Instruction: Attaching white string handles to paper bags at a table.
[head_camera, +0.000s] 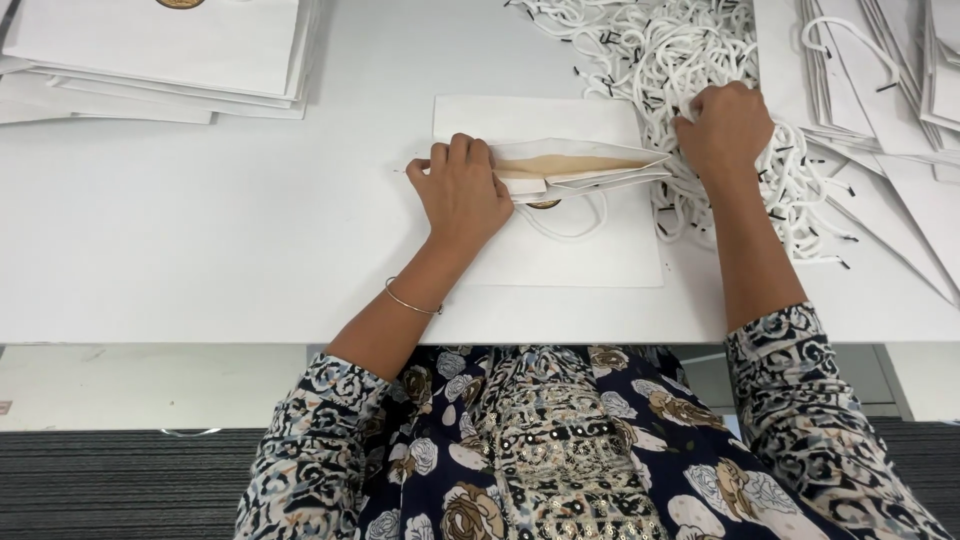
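The left hand (462, 190) presses down on the near-left end of a white paper bag (560, 215) that lies flat on the white table (250, 250), its fingers curled over the bag's top edge and holding the mouth slightly open, so the tan inner lining shows just to the right of the knuckles. A thin bangle (410, 300) circles that wrist. Below the mouth, a white cord handle (572, 222) already on the bag loops across its face. The right hand (725, 128) is closed in a fist on strands from the heap of white cords with black tips (680, 60), which spreads beyond and around it. Right of that hand lie overlapping flat white bags (880, 90); far left of the left hand sits another stack of flat bags (160, 60).
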